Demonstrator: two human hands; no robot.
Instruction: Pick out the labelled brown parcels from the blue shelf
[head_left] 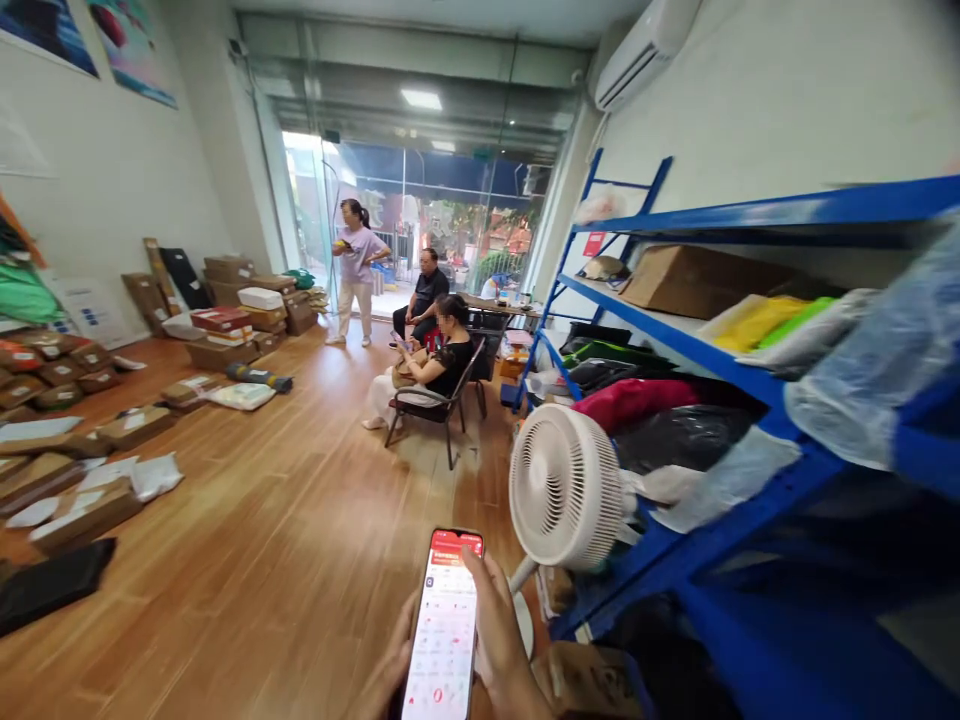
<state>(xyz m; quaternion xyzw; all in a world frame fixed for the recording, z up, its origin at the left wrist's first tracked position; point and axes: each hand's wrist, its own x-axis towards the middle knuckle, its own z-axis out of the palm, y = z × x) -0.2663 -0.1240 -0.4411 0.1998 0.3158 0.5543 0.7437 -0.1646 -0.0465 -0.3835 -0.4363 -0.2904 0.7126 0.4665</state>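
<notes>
A smartphone (444,630) with a lit red and white screen sits low in the middle of the head view. My right hand (501,640) is wrapped round its right edge, thumb resting near the top corner. My left hand (391,665) cups the phone's left edge from below, only partly visible at the bottom of the frame. A white round fan (564,488) stands just right of the phone, in front of the shelf.
A blue metal shelf (675,340) loaded with parcels and bags fills the right side. Cardboard boxes and packets (82,480) cover the wooden floor at left. A person sits on a chair (439,405) ahead, another sits behind, a third stands near the glass door.
</notes>
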